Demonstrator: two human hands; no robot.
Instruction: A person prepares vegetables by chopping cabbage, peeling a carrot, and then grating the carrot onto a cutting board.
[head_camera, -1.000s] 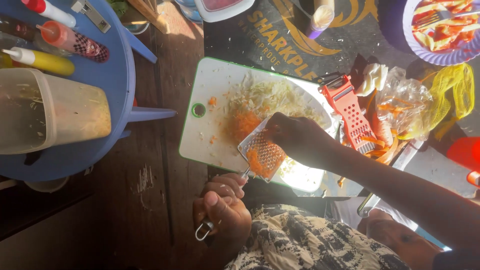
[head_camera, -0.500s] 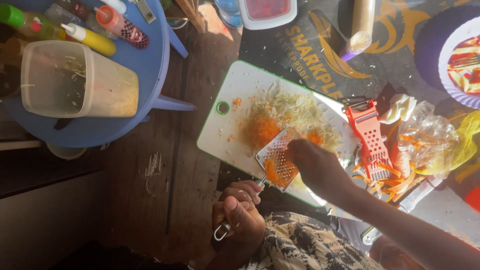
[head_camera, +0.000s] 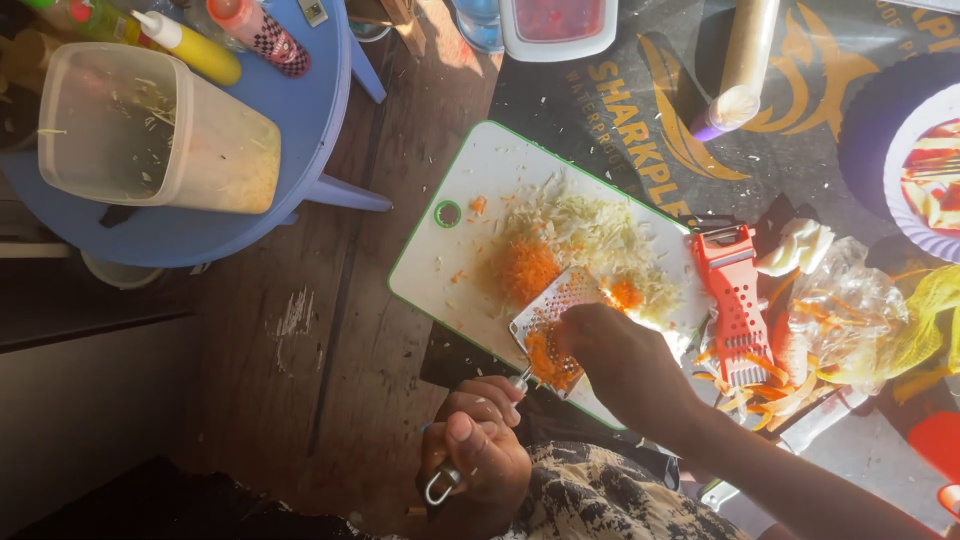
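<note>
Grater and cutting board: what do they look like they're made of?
The grater, its handle held in the left hand, looks like thin bare metal: silvery, perforated, with a wire loop at the handle's end. The cutting board seems to be plastic: smooth matte white with a green rim and a moulded hanging hole. The right hand presses against the grater.

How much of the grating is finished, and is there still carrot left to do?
Done: piles of shredded cabbage and grated carrot lie on the white cutting board. In hand: the left hand grips the metal grater by its handle while the right hand presses against its face. What the right hand holds is hidden, so the carrot left cannot be told.
</note>
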